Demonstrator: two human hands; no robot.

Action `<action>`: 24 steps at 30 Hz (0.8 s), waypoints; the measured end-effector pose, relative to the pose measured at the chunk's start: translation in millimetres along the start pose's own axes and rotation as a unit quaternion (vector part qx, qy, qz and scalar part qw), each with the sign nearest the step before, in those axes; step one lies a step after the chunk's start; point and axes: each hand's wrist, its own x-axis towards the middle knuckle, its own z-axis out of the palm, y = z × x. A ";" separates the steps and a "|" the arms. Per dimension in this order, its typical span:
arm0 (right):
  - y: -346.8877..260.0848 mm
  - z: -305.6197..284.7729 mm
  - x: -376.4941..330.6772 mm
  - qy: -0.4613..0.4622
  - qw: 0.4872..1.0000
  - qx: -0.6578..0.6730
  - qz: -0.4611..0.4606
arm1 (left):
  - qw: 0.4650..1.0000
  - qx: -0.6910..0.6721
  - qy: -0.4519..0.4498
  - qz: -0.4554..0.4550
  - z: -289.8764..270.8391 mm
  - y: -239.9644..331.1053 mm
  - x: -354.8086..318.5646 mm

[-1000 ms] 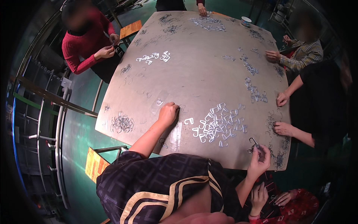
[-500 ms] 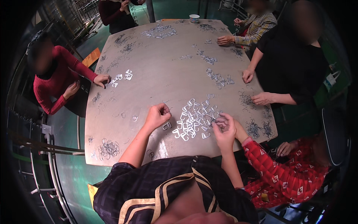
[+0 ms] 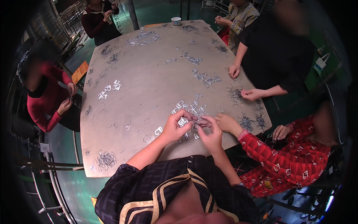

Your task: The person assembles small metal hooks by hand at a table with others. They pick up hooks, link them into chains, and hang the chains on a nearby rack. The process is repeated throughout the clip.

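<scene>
My left hand point(image 3: 179, 124) and my right hand point(image 3: 211, 135) meet fingertip to fingertip over the near part of the table. Both are closed in a pinch, and a small metallic bit shows between the fingertips, too small to name. Beneath and just beyond them lies a pile of shiny silver metal hooks point(image 3: 193, 107), partly covered by my hands. A single silver hook point(image 3: 159, 131) rests beside my left wrist. Right next to my right hand, a co-worker's hand point(image 3: 228, 124) in a red patterned sleeve reaches onto the table.
The large table point(image 3: 149, 86) carries more hook groups point(image 3: 205, 77) and tangles of thin dark wire pieces point(image 3: 106, 160) along its edges. A white tub point(image 3: 176, 21) stands at the far edge. Several co-workers are around the table, one with a hand point(image 3: 252, 94) at the right-side wires.
My left hand has moved right and my right hand left, so they now meet. The view has shifted. The co-worker in plain red at left has drawn a hand back off the table.
</scene>
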 end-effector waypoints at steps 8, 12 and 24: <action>133.6 -20.1 26.6 -0.016 0.943 -0.301 0.143 | 0.996 -0.061 0.052 -0.025 -21.9 -4.8 -3.0; 173.8 -5.8 36.5 -0.049 0.910 -0.397 0.109 | 0.997 -0.026 0.066 -0.026 -22.7 -9.4 -7.3; 181.0 -10.2 54.6 -0.297 0.752 -0.576 -0.122 | 0.998 0.009 0.033 -0.047 -5.7 -44.8 2.0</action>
